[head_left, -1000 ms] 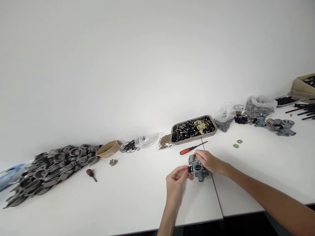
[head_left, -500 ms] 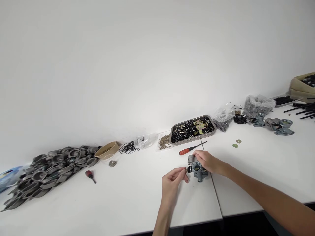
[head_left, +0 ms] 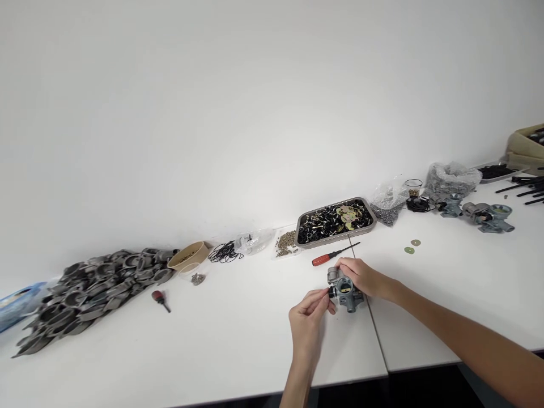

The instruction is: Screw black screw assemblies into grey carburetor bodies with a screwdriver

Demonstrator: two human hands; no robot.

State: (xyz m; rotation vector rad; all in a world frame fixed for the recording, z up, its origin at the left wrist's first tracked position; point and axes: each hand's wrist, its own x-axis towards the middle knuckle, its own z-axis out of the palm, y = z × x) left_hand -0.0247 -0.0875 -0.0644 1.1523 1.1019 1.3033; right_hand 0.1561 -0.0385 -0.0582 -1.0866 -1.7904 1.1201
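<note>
One carburetor (head_left: 349, 298), probably heavy and rigid: right hand (head_left: 363, 276) holds its body, safest place; left hand (head_left: 309, 314) pinches black fitting (head_left: 332, 292).

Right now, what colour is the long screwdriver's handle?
The handle is mostly red, best seen in the head view.

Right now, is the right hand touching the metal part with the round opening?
Touching. The head view shows the right hand with its fingers laid over the top of the metal part, no gap visible.

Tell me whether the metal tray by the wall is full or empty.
Full: in the metal tray, black parts and yellowish plates cover nearly the whole bottom.
</note>
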